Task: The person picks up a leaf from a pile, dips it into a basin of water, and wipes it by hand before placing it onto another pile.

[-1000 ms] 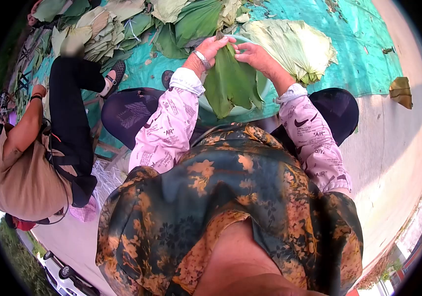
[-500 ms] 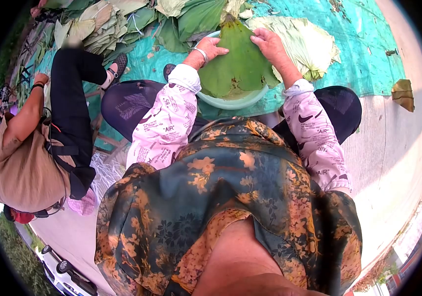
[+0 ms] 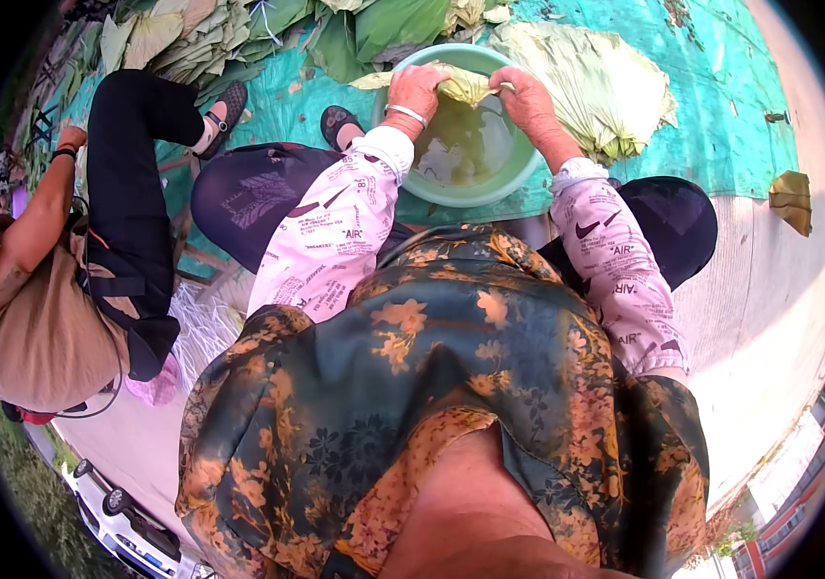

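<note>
A lotus leaf (image 3: 468, 87) is gathered between my two hands, its pale yellowish underside showing over the far part of a light green basin (image 3: 461, 201). My left hand (image 3: 416, 94) grips it at the left, fingers closed, and a pale end juts out beyond that hand. At the other side my right hand (image 3: 526, 95) pinches the leaf near the basin's far right rim. Cloudy, yellowish water (image 3: 459, 150) shows in the basin below. How much of the leaf hangs behind my hands is hidden.
A spread pale leaf pile (image 3: 591, 87) lies on the green tarp (image 3: 731, 116) to the right. More stacked leaves (image 3: 191, 43) are at the back left. A seated person (image 3: 46, 318) is close on my left. One brown folded leaf (image 3: 791, 203) rests on the far right.
The leaf hung broad and green over the basin before; now it is bunched and turned pale side up, uncovering the water. My left hand has shifted slightly right.
</note>
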Motion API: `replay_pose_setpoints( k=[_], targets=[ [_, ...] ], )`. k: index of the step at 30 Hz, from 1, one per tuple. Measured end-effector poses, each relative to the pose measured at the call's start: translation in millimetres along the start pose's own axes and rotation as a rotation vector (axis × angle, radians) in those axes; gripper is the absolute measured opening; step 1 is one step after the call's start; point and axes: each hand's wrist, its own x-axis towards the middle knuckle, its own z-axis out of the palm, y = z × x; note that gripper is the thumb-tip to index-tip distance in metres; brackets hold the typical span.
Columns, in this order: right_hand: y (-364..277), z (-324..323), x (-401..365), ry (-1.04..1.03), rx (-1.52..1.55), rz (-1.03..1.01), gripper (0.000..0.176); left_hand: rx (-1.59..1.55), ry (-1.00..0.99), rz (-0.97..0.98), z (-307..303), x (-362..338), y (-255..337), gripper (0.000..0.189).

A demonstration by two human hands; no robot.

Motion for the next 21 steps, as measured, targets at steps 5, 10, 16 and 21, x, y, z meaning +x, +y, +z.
replay_pose_setpoints(
  k=[5,10,16,21],
  targets=[
    [31,42,-42,-0.507,-0.386,0.052,0.034,0.233,-0.899,-0.13,29,-49,4,0.047],
    [50,73,-45,-0.428,-0.383,0.055,0.041,0.188,-0.735,-0.345,60,-44,-17,0.057],
    [55,106,-31,-0.426,-0.557,0.039,0.073,0.199,-0.679,-0.561,72,-48,-31,0.101],
    [66,123,-21,-0.445,-0.575,0.048,0.079,0.207,-0.666,-0.531,85,-59,-37,0.105]
  ],
)
